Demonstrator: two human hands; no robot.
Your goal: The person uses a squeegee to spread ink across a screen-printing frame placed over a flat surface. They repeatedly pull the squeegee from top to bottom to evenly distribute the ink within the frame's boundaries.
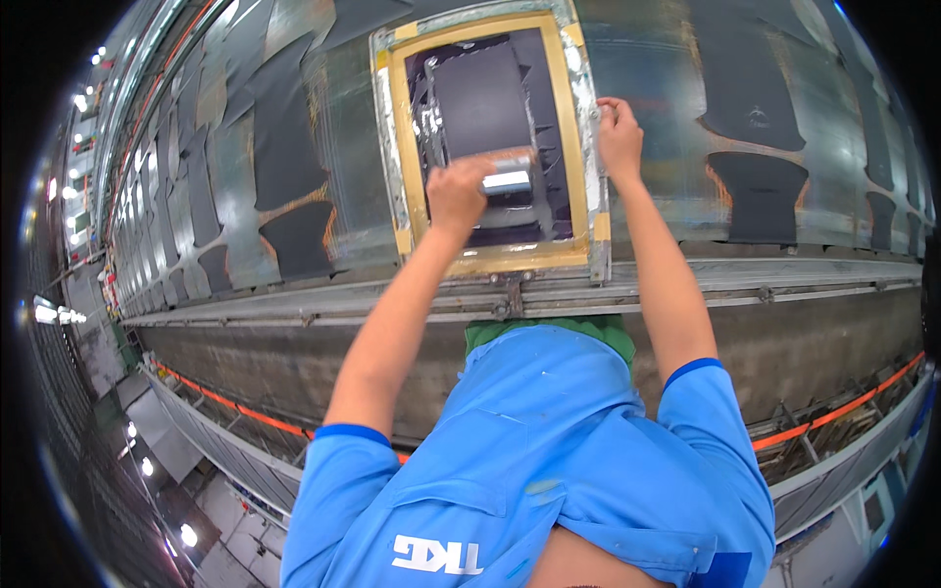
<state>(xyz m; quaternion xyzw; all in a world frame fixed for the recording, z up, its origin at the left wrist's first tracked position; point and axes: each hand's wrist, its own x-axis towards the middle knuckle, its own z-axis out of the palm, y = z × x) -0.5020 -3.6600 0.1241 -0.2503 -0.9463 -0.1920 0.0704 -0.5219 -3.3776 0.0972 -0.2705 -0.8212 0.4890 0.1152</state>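
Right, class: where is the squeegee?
Upper centre of the head view: the squeegee is in the left hand, over the mesh inside the screen-printing frame.

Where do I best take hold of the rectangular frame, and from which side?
The frame is probably best gripped by its long side rails, from the outer left and right: they run straight outside the tan border, clear of the dark, glossy-streaked middle. The right hand is at the right rail; the left hand holds the squeegee, so it would need freeing first.
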